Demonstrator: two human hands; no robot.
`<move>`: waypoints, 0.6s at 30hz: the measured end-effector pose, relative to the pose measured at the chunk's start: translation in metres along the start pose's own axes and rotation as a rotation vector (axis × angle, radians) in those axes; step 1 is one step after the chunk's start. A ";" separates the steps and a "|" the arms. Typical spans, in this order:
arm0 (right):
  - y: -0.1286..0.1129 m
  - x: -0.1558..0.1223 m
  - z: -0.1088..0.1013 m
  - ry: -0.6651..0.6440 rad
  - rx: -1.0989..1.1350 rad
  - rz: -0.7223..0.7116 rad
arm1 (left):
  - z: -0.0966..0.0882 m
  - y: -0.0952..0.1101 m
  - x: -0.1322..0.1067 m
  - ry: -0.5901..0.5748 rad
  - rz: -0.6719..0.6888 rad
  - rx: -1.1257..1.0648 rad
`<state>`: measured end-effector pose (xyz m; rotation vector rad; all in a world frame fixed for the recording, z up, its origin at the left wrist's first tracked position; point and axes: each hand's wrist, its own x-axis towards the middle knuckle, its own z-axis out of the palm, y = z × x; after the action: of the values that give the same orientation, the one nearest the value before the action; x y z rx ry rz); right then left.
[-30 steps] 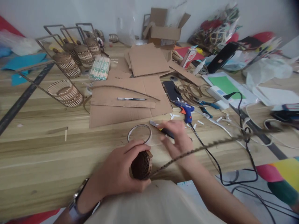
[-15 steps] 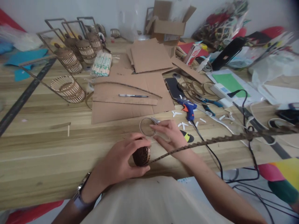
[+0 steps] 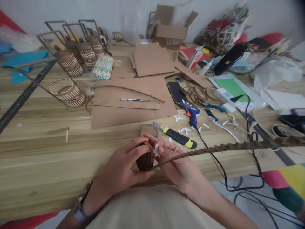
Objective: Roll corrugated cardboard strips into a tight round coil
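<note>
My left hand point(image 3: 125, 163) is wrapped round a dark brown coil of braided strip point(image 3: 144, 160), fingers over its top and thumb beneath. From the coil, the strip's loose tail point(image 3: 214, 148) runs out to the right, passing over my right hand point(image 3: 175, 162). Between thumb and forefinger, that right hand pinches a small white piece point(image 3: 156, 150), close to the coil's right side. What the piece is made of I cannot make out. Just beyond my fingertips, a thin round ring point(image 3: 140, 130) lies on the table, beside a yellow and black utility knife point(image 3: 178, 137).
A blue glue gun point(image 3: 192, 114) lies right of a cardboard sheet point(image 3: 133, 116) bearing a pen point(image 3: 135, 100). White scraps point(image 3: 186, 130) and a black cable point(image 3: 214, 156) are nearby. Slatted baskets point(image 3: 68, 92) stand at left; pliers point(image 3: 214, 108) lie at right.
My right hand has moved from beside the ring down to the coil, and a white piece now shows in its fingers. The utility knife is uncovered. My left hand keeps its hold.
</note>
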<state>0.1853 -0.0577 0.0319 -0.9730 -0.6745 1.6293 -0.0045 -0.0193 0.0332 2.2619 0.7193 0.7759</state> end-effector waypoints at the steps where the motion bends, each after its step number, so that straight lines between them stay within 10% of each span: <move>1: 0.002 0.000 0.001 0.003 0.016 0.009 | 0.000 0.000 0.001 0.006 0.005 0.000; 18: 0.001 -0.001 0.009 0.028 0.088 0.070 | 0.004 0.002 0.001 0.027 0.010 0.005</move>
<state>0.1769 -0.0583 0.0357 -0.9628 -0.5503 1.6890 -0.0006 -0.0213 0.0327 2.2653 0.7237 0.8112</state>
